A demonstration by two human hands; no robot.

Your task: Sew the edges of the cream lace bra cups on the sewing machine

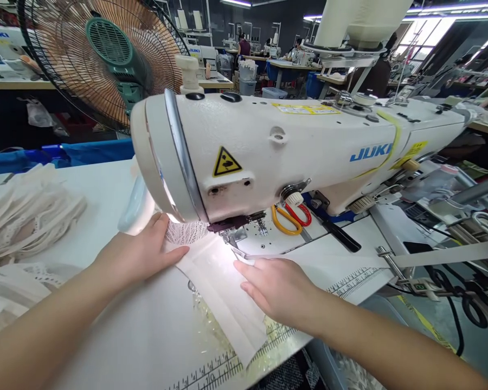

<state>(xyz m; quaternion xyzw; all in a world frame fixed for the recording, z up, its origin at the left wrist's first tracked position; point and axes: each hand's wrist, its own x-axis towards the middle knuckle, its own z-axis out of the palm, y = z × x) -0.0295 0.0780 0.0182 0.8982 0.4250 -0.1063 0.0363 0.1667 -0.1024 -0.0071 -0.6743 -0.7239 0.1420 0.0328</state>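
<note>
Fabric, white and plain, is laid on the white surface in front of the needle area of a sewing machine, with its lower end reaching the ruler marks along the near edge, where "10" can be read. Patterned lace is seen beside its upper end, partly hidden under the machine head. The lace and the fabric edge are touched by the left hand, whose thumb and fingers are spread wide. The fabric is also touched by the right hand; its fingers are held narrow near the metal parts, but whether anything is pinched cannot be told.

"JUKI" is printed in blue on the machine arm, and the same name is borne by machines behind. A yellow warning triangle is fixed to the head; the small print on the yellow labels cannot be read. Scissors with orange handles are placed beneath the arm, near a red handle. Pale cloth is heaped at the left.
</note>
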